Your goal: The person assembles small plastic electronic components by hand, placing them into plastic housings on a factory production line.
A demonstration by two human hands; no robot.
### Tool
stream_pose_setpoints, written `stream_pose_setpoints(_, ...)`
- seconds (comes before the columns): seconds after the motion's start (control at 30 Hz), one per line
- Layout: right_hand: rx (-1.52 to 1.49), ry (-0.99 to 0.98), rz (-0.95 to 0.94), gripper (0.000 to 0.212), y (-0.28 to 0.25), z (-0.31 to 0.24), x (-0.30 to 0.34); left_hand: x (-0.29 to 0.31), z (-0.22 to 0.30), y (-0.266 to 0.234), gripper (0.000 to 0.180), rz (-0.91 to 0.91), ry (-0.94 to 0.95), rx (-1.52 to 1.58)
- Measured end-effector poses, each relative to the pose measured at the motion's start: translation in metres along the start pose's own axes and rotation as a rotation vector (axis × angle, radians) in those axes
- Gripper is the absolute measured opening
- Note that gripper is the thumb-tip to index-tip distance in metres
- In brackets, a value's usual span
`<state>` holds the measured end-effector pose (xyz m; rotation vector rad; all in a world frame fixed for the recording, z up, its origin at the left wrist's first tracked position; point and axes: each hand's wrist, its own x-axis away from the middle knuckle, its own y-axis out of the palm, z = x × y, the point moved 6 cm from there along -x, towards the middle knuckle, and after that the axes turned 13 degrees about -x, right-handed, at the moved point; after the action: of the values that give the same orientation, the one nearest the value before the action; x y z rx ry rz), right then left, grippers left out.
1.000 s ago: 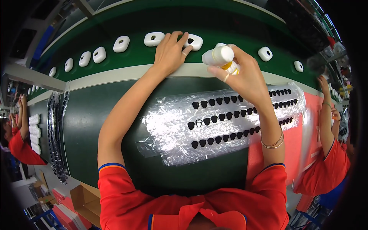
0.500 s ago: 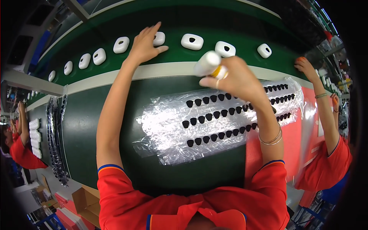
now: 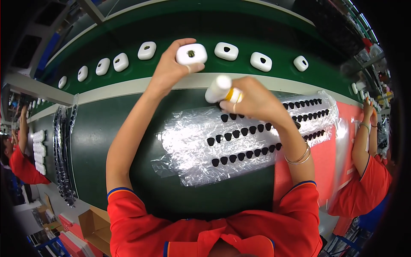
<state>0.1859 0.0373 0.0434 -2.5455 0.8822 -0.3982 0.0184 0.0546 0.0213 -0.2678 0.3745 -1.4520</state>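
Note:
My left hand (image 3: 173,64) grips a white rounded-square casing (image 3: 201,55) by its sides at the edge of the green belt. Its upper face shows a dark greenish opening in the middle. Nearer to me and just to the right, my right hand (image 3: 252,98) is closed round a small white squeeze bottle (image 3: 219,88) with a yellow band, held tilted. The bottle and the casing are apart. Beneath my right hand lies a clear plastic sheet (image 3: 171,145) bearing three rows of small black rounded pieces (image 3: 237,134); my right hand and forearm cover some of them.
Several similar casings stand spaced along the green belt (image 3: 257,25), such as one (image 3: 226,51) with a black centre. A pale rail (image 3: 115,91) separates belt from bench. A red-pink sheet (image 3: 319,158) lies at right. A co-worker's arm (image 3: 361,145) is at far right.
My left hand has closed on the casing and drawn it right and nearer. My right hand has brought the bottle left and nearer. The casings on the belt have shifted right.

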Motion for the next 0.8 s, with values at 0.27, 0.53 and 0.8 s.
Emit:
stream_pose_setpoints(0.27, -0.173, -0.139, 0.403, 0.027, -0.044, -0.025, 0.017, 0.032, 0.040, 0.050, 0.050, -0.214, 0.035, 0.239)
stream_pose_setpoints(0.53, -0.024, -0.176, 0.343, 0.027, -0.039, -0.023, 0.015, 0.036, 0.044, 0.058, 0.048, -0.332, 0.004, 0.221)
stream_pose_setpoints(0.8, 0.040, -0.246, 0.410, 0.031, -0.037, -0.024, 0.016, 0.035, 0.042, 0.056, 0.046, -0.359, 0.017, 0.293)
